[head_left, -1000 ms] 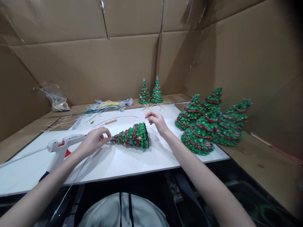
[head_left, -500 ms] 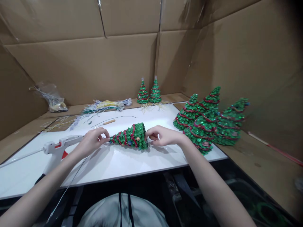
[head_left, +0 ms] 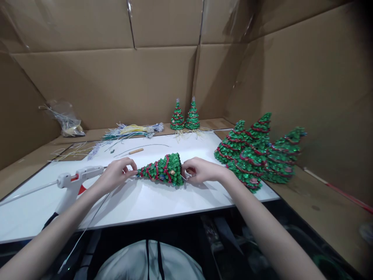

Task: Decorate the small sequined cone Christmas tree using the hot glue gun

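A small green Christmas tree (head_left: 163,170) with red garland and colored balls lies on its side on the white board, tip to the left. My left hand (head_left: 119,174) is closed at the tip, thumb and fingers pinched together there. From under that hand a thin pale wire (head_left: 87,225) runs down past the board's front edge. At the tree's base is my right hand (head_left: 201,170), fingers curled in a pinch by the dark underside. A short bit of white wire (head_left: 184,177) shows at those fingertips; the inside of the base is hidden.
A white glue gun (head_left: 70,181) lies at the left. Behind are an awl (head_left: 136,151), bundled wires (head_left: 134,130) and a plastic bag (head_left: 68,120). Two small lit-looking trees (head_left: 177,116) stand at the back; several larger trees (head_left: 247,163) stand at the right. Cardboard walls (head_left: 110,85) surround the board.
The view has shifted slightly. White wire now shows at my right fingertips by the tree's base. My left hand keeps its pinch at the tip.
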`<state>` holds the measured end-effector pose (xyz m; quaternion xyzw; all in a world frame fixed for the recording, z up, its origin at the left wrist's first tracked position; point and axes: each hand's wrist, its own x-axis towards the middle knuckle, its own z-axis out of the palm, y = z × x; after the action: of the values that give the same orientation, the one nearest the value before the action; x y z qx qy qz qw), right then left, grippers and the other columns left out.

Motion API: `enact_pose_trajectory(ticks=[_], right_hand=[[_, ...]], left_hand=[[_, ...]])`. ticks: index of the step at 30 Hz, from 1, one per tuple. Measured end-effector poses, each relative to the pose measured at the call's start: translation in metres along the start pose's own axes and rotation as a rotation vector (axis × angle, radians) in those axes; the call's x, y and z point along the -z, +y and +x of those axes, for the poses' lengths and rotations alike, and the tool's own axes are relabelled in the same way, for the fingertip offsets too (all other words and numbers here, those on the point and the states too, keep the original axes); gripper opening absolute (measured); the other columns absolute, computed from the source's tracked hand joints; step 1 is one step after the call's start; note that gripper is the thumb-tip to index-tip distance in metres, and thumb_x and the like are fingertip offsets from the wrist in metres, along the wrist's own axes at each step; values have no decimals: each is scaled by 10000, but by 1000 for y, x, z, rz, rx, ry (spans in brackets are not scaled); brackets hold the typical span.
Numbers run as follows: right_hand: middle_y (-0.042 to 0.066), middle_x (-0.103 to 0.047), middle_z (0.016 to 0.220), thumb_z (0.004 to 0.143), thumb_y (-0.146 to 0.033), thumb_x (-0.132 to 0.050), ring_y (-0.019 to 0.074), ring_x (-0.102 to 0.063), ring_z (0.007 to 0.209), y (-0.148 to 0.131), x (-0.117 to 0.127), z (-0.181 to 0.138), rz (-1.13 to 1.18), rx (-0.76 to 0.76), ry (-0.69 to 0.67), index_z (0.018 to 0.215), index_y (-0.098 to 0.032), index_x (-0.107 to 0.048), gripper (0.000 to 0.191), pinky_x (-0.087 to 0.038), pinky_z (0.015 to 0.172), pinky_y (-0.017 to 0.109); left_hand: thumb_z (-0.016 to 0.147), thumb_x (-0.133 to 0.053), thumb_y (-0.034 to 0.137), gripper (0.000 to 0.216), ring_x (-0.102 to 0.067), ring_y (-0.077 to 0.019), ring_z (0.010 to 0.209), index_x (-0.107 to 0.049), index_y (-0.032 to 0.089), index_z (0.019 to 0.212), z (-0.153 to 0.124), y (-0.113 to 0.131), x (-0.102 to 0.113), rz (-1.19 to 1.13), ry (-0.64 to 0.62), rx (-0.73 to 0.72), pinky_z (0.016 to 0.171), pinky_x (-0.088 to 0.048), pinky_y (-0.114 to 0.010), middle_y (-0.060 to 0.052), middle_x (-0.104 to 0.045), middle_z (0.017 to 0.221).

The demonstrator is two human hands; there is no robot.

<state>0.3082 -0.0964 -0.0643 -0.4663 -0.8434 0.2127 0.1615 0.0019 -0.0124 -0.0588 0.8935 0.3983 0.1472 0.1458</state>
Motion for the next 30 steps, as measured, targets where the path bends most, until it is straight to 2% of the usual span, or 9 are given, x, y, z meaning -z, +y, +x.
enact_pose_trajectory(ticks=[8, 15, 19, 25, 27, 30], right_hand=[[-41, -446, 595, 589, -109, -556, 103, -435, 547, -2, 6, -2, -40, -92, -72, 707, -173, -612, 146, -301, 506, 214], [-38, -418, 565, 690, -191, -534, 109, -399, 536, 2, 35, -7, -123, -196, 49, 740, -172, -601, 86, -287, 523, 229], [-38, -413, 542, 737, -245, -516, 116, -389, 530, 10, 48, -2, -164, -271, 173, 733, -175, -581, 96, -287, 532, 240], [-37, -441, 548, 711, -183, -509, 115, -406, 537, 20, 49, 31, -185, -263, 330, 769, -170, -618, 124, -290, 558, 242], [-43, -421, 541, 704, -149, -495, 112, -388, 528, 22, 44, 48, -139, -226, 314, 795, -164, -629, 163, -283, 550, 239], [-36, -426, 566, 725, -145, -486, 115, -395, 550, 26, 34, 71, -65, -172, 209, 836, -145, -646, 195, -300, 553, 232]], left_hand=[[810, -511, 328, 151, -599, -147, 675, -602, 208, 795, -1, 1, 0, -29, 3, 12, 637, -445, -249, -22, -629, 898], [814, -514, 307, 129, -597, -149, 678, -598, 209, 805, -2, -2, -2, -53, 19, -8, 636, -444, -251, -25, -634, 895], [809, -515, 281, 111, -602, -150, 675, -593, 205, 792, -2, -3, -2, -77, 24, -15, 635, -448, -253, -24, -630, 882], [814, -516, 288, 113, -607, -159, 682, -595, 211, 789, -3, -7, -4, -100, 38, -45, 627, -447, -250, -23, -637, 870], [815, -523, 289, 107, -608, -159, 686, -598, 215, 795, -3, -8, -4, -101, 39, -46, 631, -444, -250, -17, -637, 873], [816, -530, 283, 99, -608, -157, 688, -601, 218, 796, -3, -9, -4, -106, 37, -47, 634, -439, -249, -8, -637, 866]])
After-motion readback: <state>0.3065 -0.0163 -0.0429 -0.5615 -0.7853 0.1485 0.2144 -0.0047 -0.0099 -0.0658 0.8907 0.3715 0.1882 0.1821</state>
